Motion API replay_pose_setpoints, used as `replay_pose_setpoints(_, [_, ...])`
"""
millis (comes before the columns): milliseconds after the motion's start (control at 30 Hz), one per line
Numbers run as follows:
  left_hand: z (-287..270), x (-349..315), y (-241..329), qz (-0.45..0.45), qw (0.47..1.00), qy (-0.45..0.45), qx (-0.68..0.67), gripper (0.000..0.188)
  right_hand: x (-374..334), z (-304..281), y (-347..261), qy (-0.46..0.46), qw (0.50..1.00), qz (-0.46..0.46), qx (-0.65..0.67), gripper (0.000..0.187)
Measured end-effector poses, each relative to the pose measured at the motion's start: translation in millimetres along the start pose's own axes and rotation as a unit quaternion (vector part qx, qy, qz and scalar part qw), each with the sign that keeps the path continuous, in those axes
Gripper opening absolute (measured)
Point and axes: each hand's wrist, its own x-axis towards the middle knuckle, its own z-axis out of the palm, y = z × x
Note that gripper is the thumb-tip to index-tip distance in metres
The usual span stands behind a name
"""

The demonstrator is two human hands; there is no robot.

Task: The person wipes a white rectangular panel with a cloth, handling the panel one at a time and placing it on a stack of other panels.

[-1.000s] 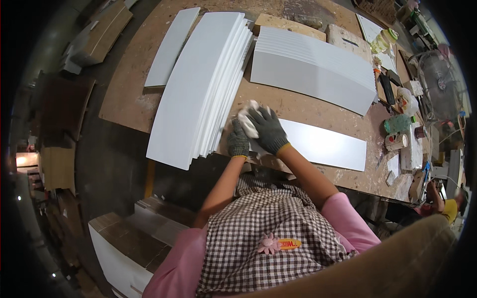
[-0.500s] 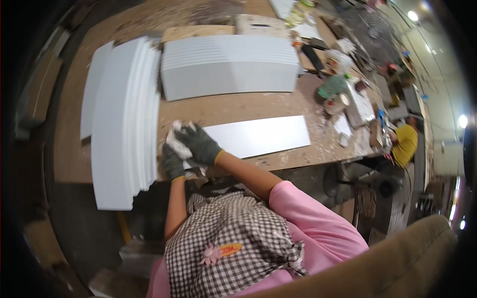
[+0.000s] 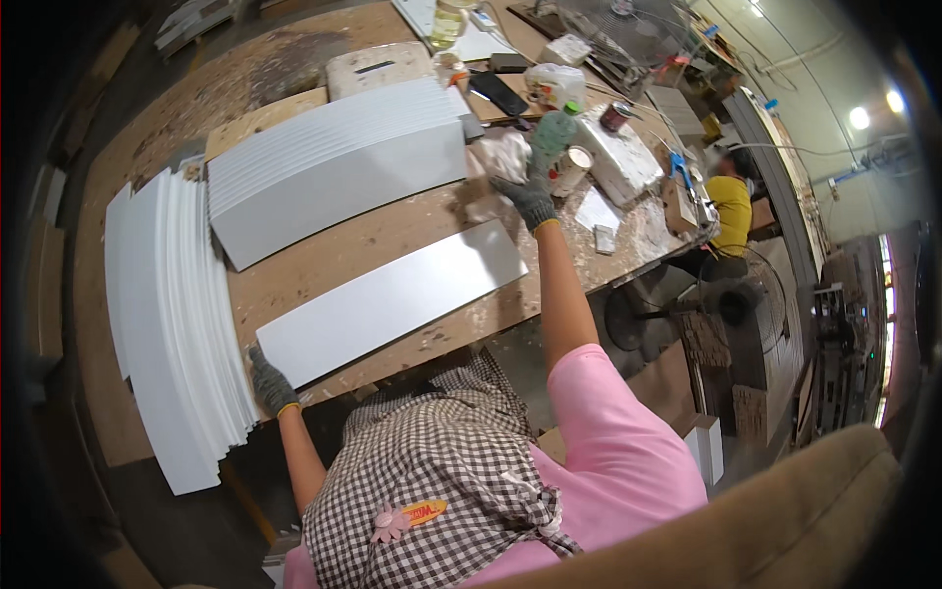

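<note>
A long white panel (image 3: 392,299) lies flat on the worktable along its near edge. My left hand (image 3: 270,381), in a dark grey knitted glove, rests at the panel's left end with its fingers stretched along the edge. My right hand (image 3: 531,200), gloved alike, reaches out beyond the panel's right end. A whitish cloth (image 3: 500,154) sits between its thumb and fingers; part of the grip is blurred. Right beside that hand stand a green plastic bottle (image 3: 552,133) and a pale cup (image 3: 571,169).
Stacked white panels (image 3: 339,177) lie behind the single one, and another stack (image 3: 182,324) overhangs the table's near edge at left. A white box (image 3: 615,157), a dark can (image 3: 615,117) and a black phone-like slab (image 3: 498,93) crowd the right. A person in yellow (image 3: 729,211) is farther right.
My hands have parted: the right one has swung right with the cloth, the left one has stayed at the panel's left end. The view has turned, showing the panel's whole length.
</note>
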Motion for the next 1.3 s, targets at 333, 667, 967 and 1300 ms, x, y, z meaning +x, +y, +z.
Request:
replay_pose_setpoints(333, [-3.8, 48.2, -47.3, -0.063, 0.964, -0.116, -0.229, 0.077, -82.2, -144.2, 85.3, 0.054, 0.85, 0.194, -0.487, 0.057])
replay_pose_setpoints(667, [10.7, 37.2, -39.2, 0.199, 0.955, 0.083, 0.202, 0.057, -42.7, -205.7, 95.9, 0.0, 0.821, 0.33, -0.466, 0.04])
replay_pose_setpoints(967, [9.0, 18.5, -14.6, 0.153, 0.958, 0.084, 0.229, 0.044, -28.3, -202.4, 103.4, -0.077, 0.802, 0.281, -0.522, 0.029])
replay_pose_setpoints(1300, [15.6, 24.3, -35.7, 0.181, 0.949, 0.117, 0.231, 0.043, -42.2, -177.2, 85.0, 0.003, 0.947, 0.173, -0.271, 0.034])
